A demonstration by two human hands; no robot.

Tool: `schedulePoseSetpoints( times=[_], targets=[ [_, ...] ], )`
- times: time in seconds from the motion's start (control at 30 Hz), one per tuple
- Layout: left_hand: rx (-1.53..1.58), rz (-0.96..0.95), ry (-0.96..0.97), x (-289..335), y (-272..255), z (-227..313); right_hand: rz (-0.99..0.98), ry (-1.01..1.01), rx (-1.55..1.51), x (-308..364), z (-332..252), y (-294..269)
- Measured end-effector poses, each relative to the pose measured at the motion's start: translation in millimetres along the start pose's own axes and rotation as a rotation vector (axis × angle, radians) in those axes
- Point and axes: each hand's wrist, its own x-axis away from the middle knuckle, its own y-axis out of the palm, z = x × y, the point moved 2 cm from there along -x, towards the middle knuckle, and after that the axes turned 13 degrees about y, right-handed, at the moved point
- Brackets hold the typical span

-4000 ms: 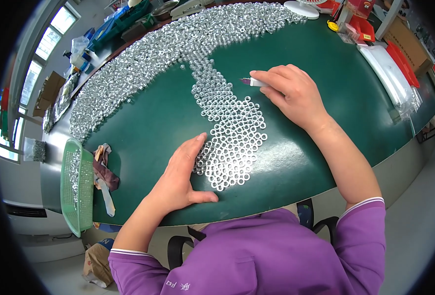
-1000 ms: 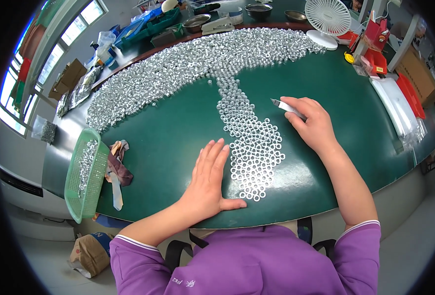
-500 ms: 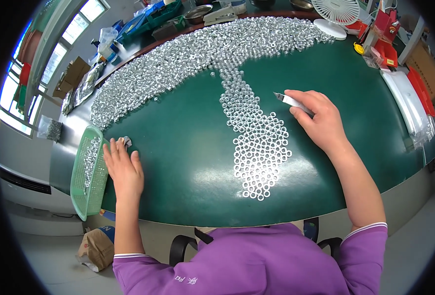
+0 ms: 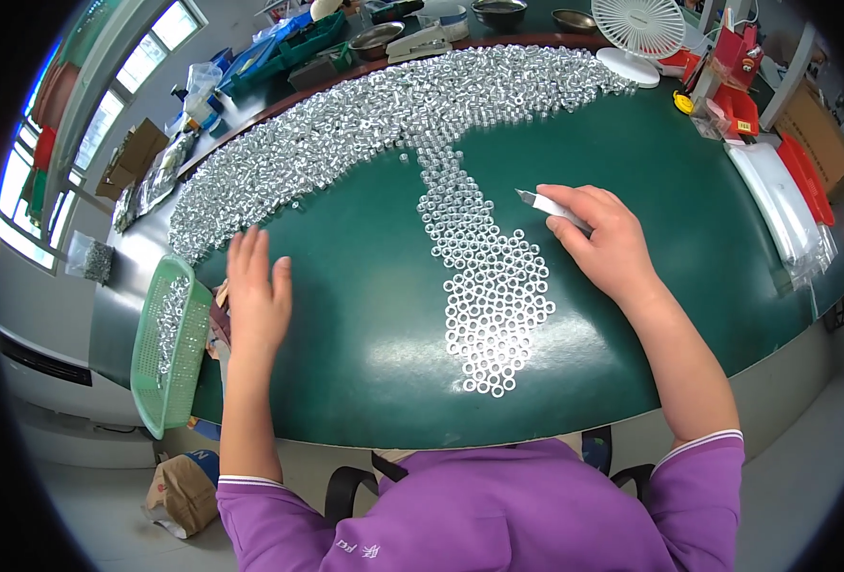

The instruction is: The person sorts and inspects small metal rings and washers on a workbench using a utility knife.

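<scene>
My right hand (image 4: 605,240) is closed around a white-handled utility knife (image 4: 535,200), its pointed metal tip aimed left, above the green tabletop (image 4: 365,276). Just left of that tip, a flat patch of small silver metal rings (image 4: 494,296), one layer deep, runs toward the table's near edge. My left hand (image 4: 260,291) has its fingers stretched out and holds nothing; it is beside a light green basket (image 4: 184,367). Several silver parts lie in the basket. Between hand and basket shows a brownish crumpled thing (image 4: 219,324), partly hidden by my arm.
A broad heap of silver metal parts (image 4: 288,157) curves along the far edge and joins the patch. At the back right stands a white fan (image 4: 639,29). Clear plastic bags (image 4: 775,200) and a red tray (image 4: 805,179) lie on the right. Metal bowls (image 4: 498,11) stand behind.
My left hand has lifted away from the basket's rim, moving right and farther from me. My right hand keeps its grip on the utility knife. The whole view has shifted slightly.
</scene>
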Motion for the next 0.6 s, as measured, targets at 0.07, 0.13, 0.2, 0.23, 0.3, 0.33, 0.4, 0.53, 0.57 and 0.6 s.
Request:
schedulePoseSetpoints(
  times=[0.07, 0.13, 0.2, 0.23, 0.3, 0.33, 0.4, 0.53, 0.57, 0.6],
  targets=[
    [0.333, -0.026, 0.118, -20.2, 11.8, 40.1, 0.002, -0.027, 0.007, 0.0, 1.9, -0.1],
    [0.509, -0.125, 0.145, -40.4, 32.8, 66.2, 0.014, -0.029, 0.017, -1.0, 6.7, 1.6],
    [0.575, -0.143, 0.071, -64.3, 61.7, 76.6, 0.027, -0.037, 0.028, -0.8, 8.6, 0.9],
    [0.585, -0.119, 0.013, -77.6, 78.2, 76.2, 0.029, -0.029, 0.026, -1.5, 9.9, 0.2],
    [0.541, -0.078, -0.101, -103.5, 107.0, 67.0, 0.032, -0.022, 0.026, -4.0, 11.9, 0.4],
    [0.548, -0.076, -0.092, -116.8, 113.6, 66.9, 0.034, -0.023, 0.033, -4.6, 12.8, -2.0],
    [0.73, -0.084, -0.176, -129.1, 121.3, 63.1, 0.029, -0.026, 0.033, -6.6, 12.7, -2.3],
    [1.086, -0.115, -0.03, -116.9, 121.8, 79.4, 0.027, -0.039, 0.043, -7.9, 16.3, -3.0],
    [1.089, -0.125, -0.029, -109.6, 115.9, 84.7, 0.019, -0.041, 0.045, -7.8, 18.2, -2.7],
    [1.161, -0.175, 0.002, -100.9, 108.2, 91.2, 0.018, -0.032, 0.045, -7.8, 20.1, -2.4]
  ],
)
